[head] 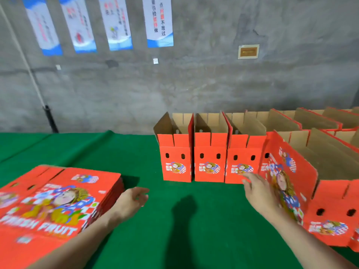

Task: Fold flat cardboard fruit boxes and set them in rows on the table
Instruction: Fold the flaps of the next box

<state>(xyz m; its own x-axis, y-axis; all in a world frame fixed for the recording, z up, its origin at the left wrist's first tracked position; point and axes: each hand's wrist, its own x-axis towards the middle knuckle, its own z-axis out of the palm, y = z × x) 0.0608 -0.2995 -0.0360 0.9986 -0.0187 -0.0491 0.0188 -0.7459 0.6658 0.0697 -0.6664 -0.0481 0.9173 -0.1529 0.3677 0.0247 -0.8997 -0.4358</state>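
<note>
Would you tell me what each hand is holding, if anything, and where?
Nothing is held. The left hand is empty; the right hand lies flat against the side of the nearest box.

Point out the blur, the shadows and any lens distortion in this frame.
Head view: motion blur smears the flat stack, the left hand and the right hand; the standing boxes read sharper. Head view: a dark shadow lies on the green cloth between the arms. Head view: the wide lens tilts the wall posters.
</note>
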